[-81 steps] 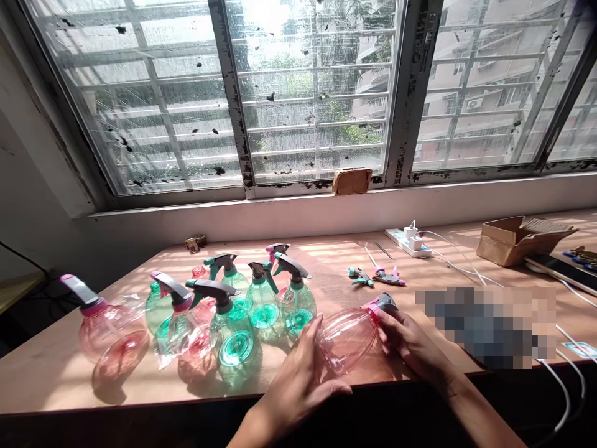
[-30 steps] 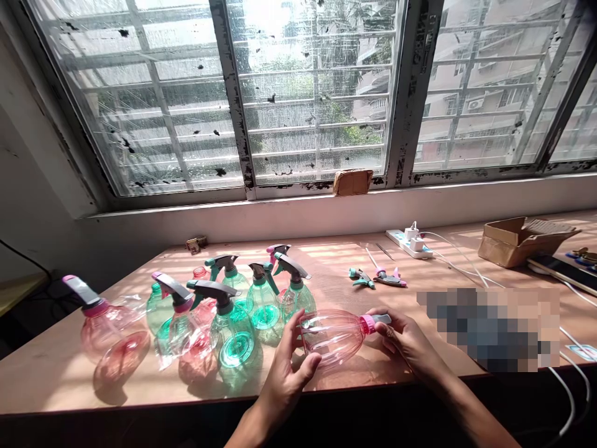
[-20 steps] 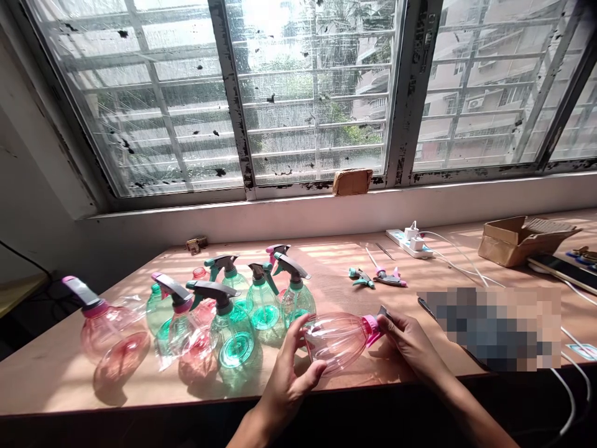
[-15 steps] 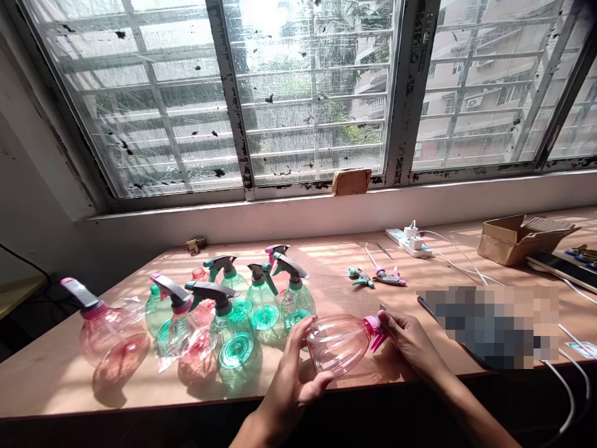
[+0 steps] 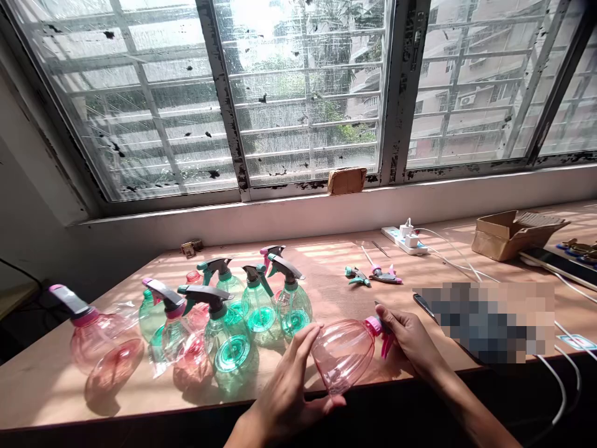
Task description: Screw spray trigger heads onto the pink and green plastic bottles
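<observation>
A clear pink spray bottle [image 5: 342, 354] is held on its side between both hands, above the table's front edge. My left hand [image 5: 291, 376] cups its base, thumb below and fingers above. My right hand [image 5: 408, 336] is closed round the grey and pink spray head [image 5: 374, 325] at the bottle's neck; part of the head is hidden by the fingers. Left of my hands stand several green spray bottles [image 5: 232, 348] and pink ones, among them a pink bottle [image 5: 84, 345] with a pink and grey head at the far left.
Loose spray heads, one green [image 5: 358, 277] and one pink [image 5: 386, 274], lie behind the held bottle. A power strip [image 5: 405, 241] with white cables, an open cardboard box [image 5: 497, 239] and a blurred dark object [image 5: 489, 323] are on the right.
The held bottle has tipped, its base now lower and nearer to me. Both hands still hold it, and the view has shifted slightly.
</observation>
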Tool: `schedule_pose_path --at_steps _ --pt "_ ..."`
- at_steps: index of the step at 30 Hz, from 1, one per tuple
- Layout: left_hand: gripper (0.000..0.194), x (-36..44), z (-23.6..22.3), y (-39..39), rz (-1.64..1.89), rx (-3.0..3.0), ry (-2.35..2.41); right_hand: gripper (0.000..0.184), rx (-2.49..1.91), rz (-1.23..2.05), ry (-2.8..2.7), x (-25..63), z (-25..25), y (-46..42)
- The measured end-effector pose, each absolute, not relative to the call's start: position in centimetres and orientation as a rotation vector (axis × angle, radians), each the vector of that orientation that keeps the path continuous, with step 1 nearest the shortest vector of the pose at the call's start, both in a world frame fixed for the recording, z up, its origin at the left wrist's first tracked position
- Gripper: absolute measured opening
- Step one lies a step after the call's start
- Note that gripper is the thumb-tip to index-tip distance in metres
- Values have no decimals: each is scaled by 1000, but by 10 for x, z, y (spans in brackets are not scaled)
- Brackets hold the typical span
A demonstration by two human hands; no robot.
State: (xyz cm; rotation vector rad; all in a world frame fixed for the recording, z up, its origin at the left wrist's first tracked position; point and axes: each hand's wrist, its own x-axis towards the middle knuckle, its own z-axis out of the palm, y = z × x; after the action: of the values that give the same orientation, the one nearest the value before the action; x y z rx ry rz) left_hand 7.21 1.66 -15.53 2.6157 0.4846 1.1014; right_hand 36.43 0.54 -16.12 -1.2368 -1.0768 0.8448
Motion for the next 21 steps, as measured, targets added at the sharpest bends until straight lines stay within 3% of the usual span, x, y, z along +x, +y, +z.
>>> schedule_pose_path --at_steps 3,6,12,21 --pt "125 69 -156 16 856 2354 579 70 -1191 771 -1088 367 -165 2" --pt "122 67 -155 17 737 2124 571 68 -1164 729 -1112 368 -167 1" --pt "92 67 -154 21 769 2125 628 67 -1135 728 -1184 371 -170 4" --pt "106 79 -167 20 925 2582 591 60 -1182 704 -1203 377 -147 -9"
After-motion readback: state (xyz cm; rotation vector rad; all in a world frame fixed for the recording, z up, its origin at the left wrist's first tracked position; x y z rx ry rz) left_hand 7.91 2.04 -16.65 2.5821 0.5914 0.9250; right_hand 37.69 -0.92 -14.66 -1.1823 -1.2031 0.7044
